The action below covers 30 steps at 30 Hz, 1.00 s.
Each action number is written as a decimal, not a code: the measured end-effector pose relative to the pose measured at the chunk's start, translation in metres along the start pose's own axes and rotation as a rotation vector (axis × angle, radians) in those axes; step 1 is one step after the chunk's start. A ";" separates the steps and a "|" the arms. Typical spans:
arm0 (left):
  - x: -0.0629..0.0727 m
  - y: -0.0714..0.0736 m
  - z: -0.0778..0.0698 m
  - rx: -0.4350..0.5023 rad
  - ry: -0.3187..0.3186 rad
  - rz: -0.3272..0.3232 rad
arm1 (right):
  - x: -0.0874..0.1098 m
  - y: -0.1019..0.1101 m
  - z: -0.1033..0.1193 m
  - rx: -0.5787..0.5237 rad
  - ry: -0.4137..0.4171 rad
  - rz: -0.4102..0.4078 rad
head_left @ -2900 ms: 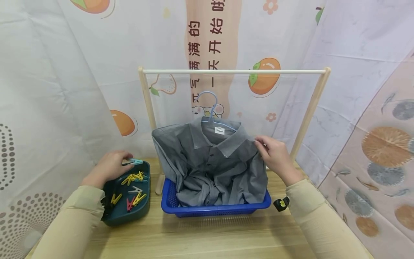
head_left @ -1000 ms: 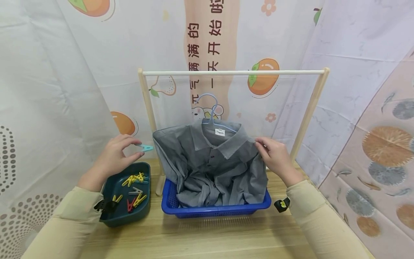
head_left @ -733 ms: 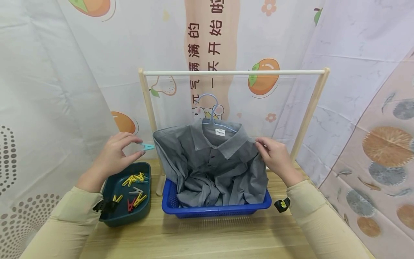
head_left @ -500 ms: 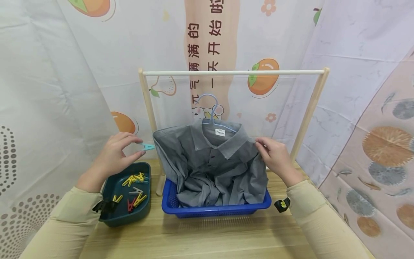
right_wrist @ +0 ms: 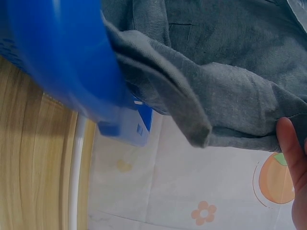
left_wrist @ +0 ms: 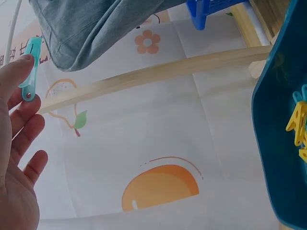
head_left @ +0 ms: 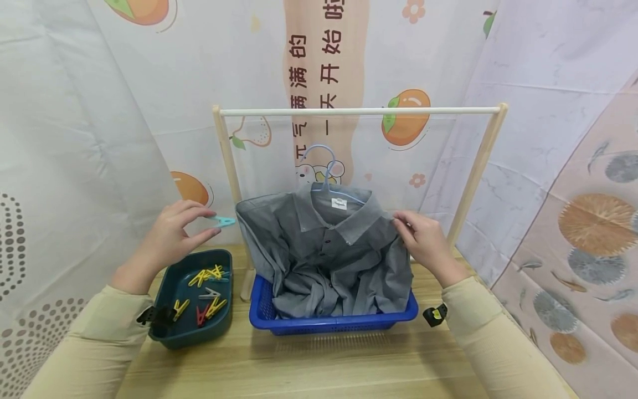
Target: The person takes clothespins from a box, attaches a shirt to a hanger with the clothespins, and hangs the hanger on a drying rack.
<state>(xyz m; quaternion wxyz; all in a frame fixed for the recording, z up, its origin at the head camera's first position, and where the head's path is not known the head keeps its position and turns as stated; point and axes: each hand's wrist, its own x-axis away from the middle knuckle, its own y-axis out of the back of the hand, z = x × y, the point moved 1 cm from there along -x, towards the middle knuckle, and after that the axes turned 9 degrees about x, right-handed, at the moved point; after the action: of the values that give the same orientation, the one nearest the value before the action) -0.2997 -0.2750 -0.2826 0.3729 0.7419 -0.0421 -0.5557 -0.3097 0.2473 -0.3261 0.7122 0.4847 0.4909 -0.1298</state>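
In the head view my left hand pinches a turquoise clothespin between thumb and fingertips, just left of the shirt's shoulder and apart from it. The left wrist view shows the same clothespin upright in the fingers. A grey collared shirt is on a light blue hanger, its lower part bunched in a blue basket. With thumb and fingers my right hand pinches the shirt at its right shoulder. In the right wrist view the thumb presses the shirt fabric.
A dark green bin on the left holds several yellow, red, grey and turquoise clothespins. Behind the basket stands a wooden rack with a white rod. Printed curtains hang at the back and sides of the wooden table.
My left hand has lifted the turquoise clothespin up out of the green bin toward the shirt, then drawn slightly back left. The right hand keeps its hold on the shirt's shoulder.
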 end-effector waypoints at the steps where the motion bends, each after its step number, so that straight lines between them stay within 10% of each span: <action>1: -0.001 0.002 0.000 0.003 -0.003 -0.004 | 0.000 0.000 0.000 0.002 0.002 0.000; 30: -0.030 0.025 -0.008 -0.112 0.038 -0.113 | -0.004 0.001 0.002 0.015 0.029 0.000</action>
<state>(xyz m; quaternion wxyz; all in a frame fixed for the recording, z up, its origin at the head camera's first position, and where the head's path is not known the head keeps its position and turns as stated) -0.2955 -0.2742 -0.2429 0.3828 0.7313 0.0379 -0.5632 -0.3095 0.2450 -0.3222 0.7015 0.4917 0.5002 -0.1265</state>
